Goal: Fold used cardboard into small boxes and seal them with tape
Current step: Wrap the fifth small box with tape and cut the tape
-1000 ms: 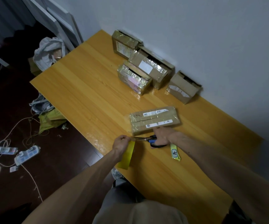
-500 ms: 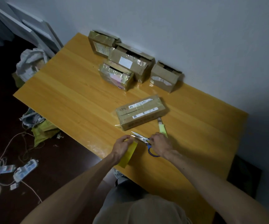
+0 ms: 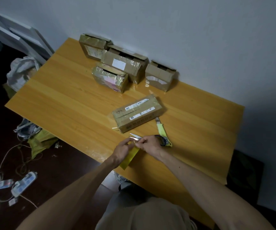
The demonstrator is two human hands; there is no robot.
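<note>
While rear brown cardboard boxes [image 3: 124, 62] are awaiting sealing, left hand [image 3: 123, 149] is gripping yellow tape roll [image 3: 129, 157], right hand [image 3: 149, 145] steel scissors [image 3: 134, 136]

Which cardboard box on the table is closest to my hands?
The flat box with white barcode labels, alone just beyond the scissors in your right hand and the yellow tape in your left hand. The other four boxes cluster by the wall.
</note>
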